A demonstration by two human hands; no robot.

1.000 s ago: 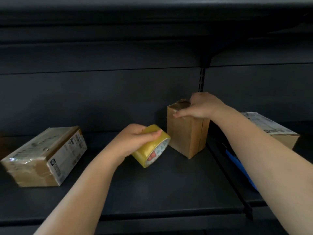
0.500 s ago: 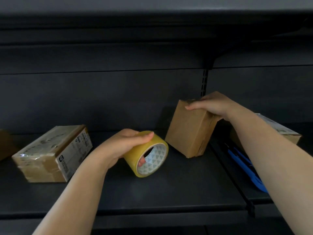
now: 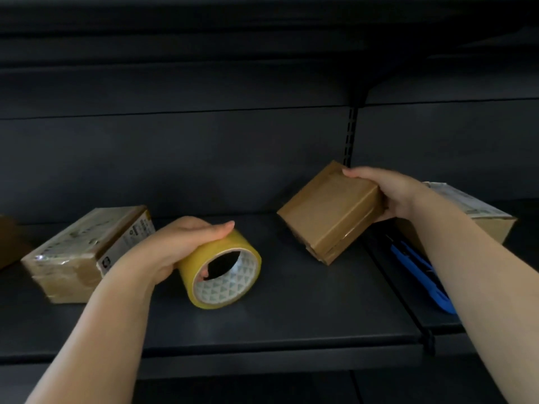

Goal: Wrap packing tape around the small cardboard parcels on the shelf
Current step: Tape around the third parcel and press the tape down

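My left hand [image 3: 178, 246] grips a yellow roll of packing tape [image 3: 224, 272] that stands on its edge on the dark shelf [image 3: 291, 325], thumb on top and a fingertip showing through the core. My right hand [image 3: 390, 191] holds a small brown cardboard parcel [image 3: 329, 211] by its far end, tilted, with its lower corner near the shelf. Brown tape bands run around this parcel. A taped parcel with a white label [image 3: 84, 252] lies flat at the left.
Another labelled parcel [image 3: 472, 211] lies on the right shelf section behind my right forearm. A blue cutter [image 3: 420, 275] lies beside it. A brown box edge [image 3: 8, 240] shows at the far left. A slotted upright [image 3: 350, 135] divides the shelf's back wall.
My right hand has tipped the small parcel from upright over to the left and lifted it. My left hand has lowered the tape roll onto the shelf.
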